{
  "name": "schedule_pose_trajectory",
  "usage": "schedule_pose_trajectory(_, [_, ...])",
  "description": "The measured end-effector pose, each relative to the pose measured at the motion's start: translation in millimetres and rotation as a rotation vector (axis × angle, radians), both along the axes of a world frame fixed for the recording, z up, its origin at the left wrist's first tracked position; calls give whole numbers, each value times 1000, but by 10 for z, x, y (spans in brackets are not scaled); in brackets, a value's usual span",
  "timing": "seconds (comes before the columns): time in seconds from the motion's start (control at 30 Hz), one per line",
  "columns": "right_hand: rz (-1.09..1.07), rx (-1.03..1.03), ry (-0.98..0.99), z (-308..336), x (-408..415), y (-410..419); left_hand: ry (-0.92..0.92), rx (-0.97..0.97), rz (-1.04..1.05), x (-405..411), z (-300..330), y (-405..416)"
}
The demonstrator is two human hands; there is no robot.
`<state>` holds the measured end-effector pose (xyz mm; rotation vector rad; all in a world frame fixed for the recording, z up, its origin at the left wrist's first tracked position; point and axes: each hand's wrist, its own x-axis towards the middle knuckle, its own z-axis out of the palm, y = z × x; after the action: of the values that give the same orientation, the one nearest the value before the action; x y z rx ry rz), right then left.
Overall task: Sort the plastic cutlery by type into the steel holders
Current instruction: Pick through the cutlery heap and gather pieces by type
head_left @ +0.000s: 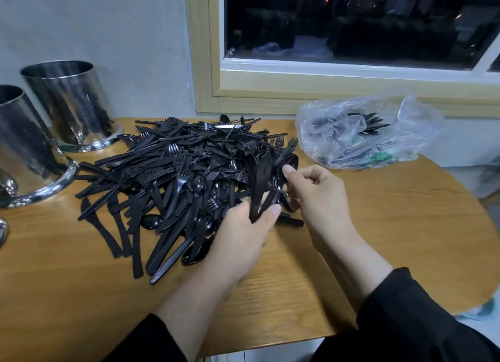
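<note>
The nearer steel holder point(24, 145) is chopped off by the left edge, and there's a shiny bit point(3, 233) below it I can't make out. Whatever's in the plastic bag point(365, 134) is mostly a blur. Left hand point(243, 237) covers the handles it's gripping.

Left hand point(244, 233) grips cutlery bundle point(263, 184); right hand point(313, 192) pinches it.

no readable text, labels, brands or numbers anywhere in view.
</note>
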<state>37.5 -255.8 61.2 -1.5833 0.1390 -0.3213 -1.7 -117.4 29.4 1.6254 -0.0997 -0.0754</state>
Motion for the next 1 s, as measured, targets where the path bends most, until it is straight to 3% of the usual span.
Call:
schedule_pose_trajectory(0.13, [-89, -335, -45, -102, 182, -272, -15, -83, 30, 52, -11, 131])
schedule_pose_trajectory(0.27, [-83, -711, 177, -319, 457, -614, -49, -124, 75, 104, -43, 293])
schedule_pose_trajectory(0.43, [-90, -971, 298, -410, 690, -615, -54, -172, 94, 110, -55, 349])
schedule_pose_trajectory(0.53, [-117, -998, 332, -424, 806, -592, -52, -152, 66, 113, -71, 352])
schedule_pose_trajectory(0.63, [-158, -889, 286, -421, 819, -601, -47, -174, 57, 102, -52, 347])
schedule_pose_trajectory(0.83, [-321, -775, -123, -34, 482, -780, -75, -209, 98, 73, 6, 333])
schedule_pose_trajectory(0.93, [-261, -766, -246, 301, 259, -790, -116, -260, 141, 51, 55, 332])
schedule_pose_trajectory(1.0, [-112, -759, -262, 508, 114, -733, -141, -229, 177, 45, 51, 343])
